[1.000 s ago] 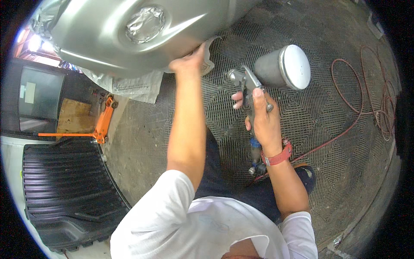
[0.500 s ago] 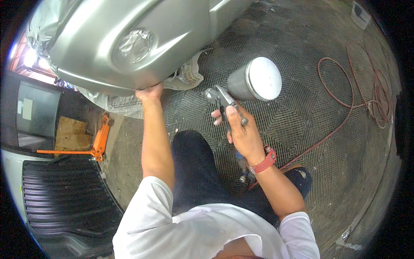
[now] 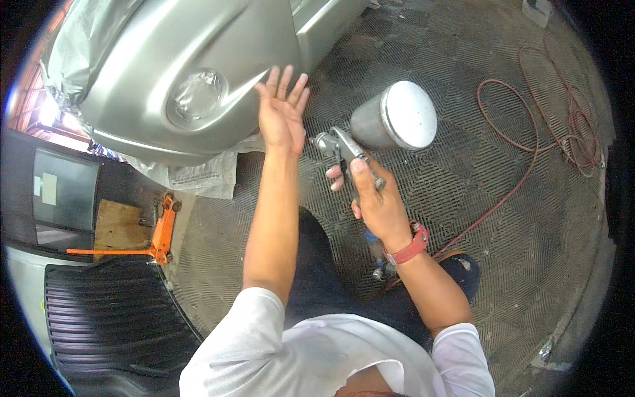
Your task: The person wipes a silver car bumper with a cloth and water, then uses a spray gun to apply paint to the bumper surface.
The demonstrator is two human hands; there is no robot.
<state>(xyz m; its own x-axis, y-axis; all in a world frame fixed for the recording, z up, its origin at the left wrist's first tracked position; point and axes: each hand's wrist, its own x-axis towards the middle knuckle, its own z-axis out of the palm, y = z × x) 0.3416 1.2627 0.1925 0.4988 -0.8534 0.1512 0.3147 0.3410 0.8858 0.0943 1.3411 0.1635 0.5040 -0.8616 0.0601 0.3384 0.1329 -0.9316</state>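
Note:
My left hand (image 3: 283, 114) is raised palm up with its fingers spread, holding nothing, in front of a silver-grey car bumper (image 3: 245, 40). A round opening in the bumper is covered with crinkled foil (image 3: 199, 95). My right hand (image 3: 378, 195) is wrapped round the handle of a spray gun (image 3: 345, 147), thumb on its back. A metal paint cup (image 3: 411, 116) with a pale round lid sits on the gun, tilted toward the right. The gun is apart from the bumper. Part of its handle is hidden by my fingers.
Masking sheet (image 3: 198, 177) hangs under the bumper, and plastic film (image 3: 73, 73) covers the car's left side. A red air hose (image 3: 522, 182) runs over the patterned floor mat and coils at the right. An orange floor jack (image 3: 162, 231) stands at the left, near a black ribbed panel (image 3: 106, 317).
My left hand has left the bumper's lower edge, moved up and right, and opened with its palm up. The right hand keeps its hold on the spray gun, nearly in place.

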